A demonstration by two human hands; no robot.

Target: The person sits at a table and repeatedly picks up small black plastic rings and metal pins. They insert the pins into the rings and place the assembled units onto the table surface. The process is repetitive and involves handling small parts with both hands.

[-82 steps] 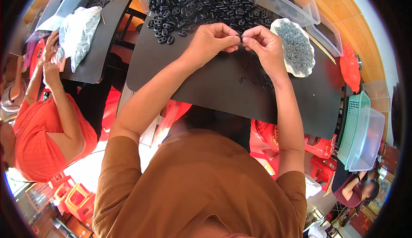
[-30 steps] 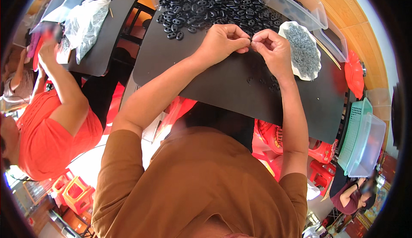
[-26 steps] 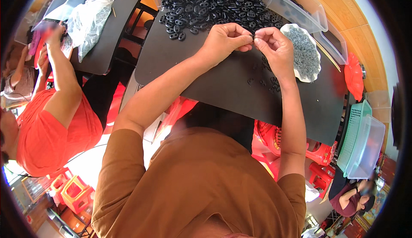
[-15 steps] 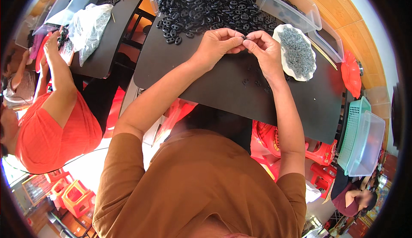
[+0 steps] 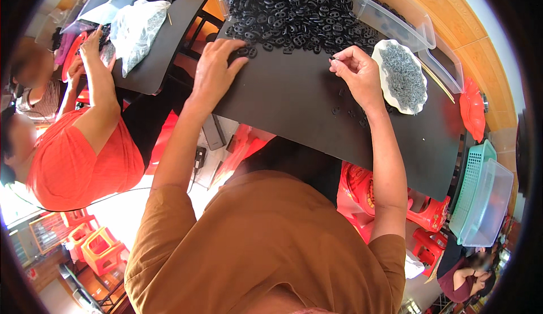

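The left hand (image 5: pixel 218 68) lay open, fingertips on the pile of black rings (image 5: pixel 294 8); the right hand (image 5: pixel 356 73) pinched one small piece. Picking single rings from the pile's edge appeared advisable.

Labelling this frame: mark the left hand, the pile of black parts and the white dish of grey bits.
left hand (image 5: pixel 218 71), head view, on the back of the hand.
pile of black parts (image 5: pixel 294 8), head view, middle of the heap.
white dish (image 5: pixel 380 73), head view, on its near left rim.
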